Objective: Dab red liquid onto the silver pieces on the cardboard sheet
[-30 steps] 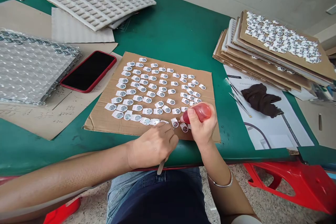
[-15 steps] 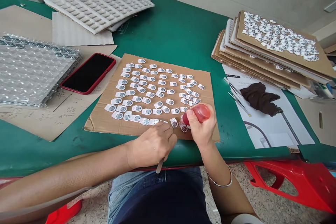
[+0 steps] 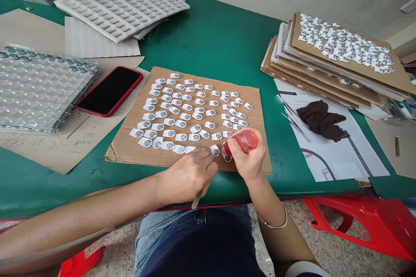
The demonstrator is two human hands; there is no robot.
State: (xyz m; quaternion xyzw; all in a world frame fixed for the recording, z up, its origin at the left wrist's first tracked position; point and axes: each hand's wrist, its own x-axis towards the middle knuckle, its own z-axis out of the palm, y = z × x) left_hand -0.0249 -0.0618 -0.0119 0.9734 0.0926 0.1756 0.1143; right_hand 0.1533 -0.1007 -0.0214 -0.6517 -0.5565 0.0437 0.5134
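Left fingers point(image 3: 208, 165): pinching my slim metal tool point(image 3: 196, 199)
Right fingers point(image 3: 234, 147): wrapped round my red translucent bottle point(image 3: 248, 139)
Underneath: brown cardboard sheet point(image 3: 130, 152)

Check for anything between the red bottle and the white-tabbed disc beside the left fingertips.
Nothing visible stands between the red squeeze bottle in the right hand and that white-tabbed disc; the left hand holds a thin metal tool outside that gap.

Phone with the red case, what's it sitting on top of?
The phone lies on brown paper, with handwriting beside its lower end. The phone covers the part directly beneath, so I can't tell what's there.
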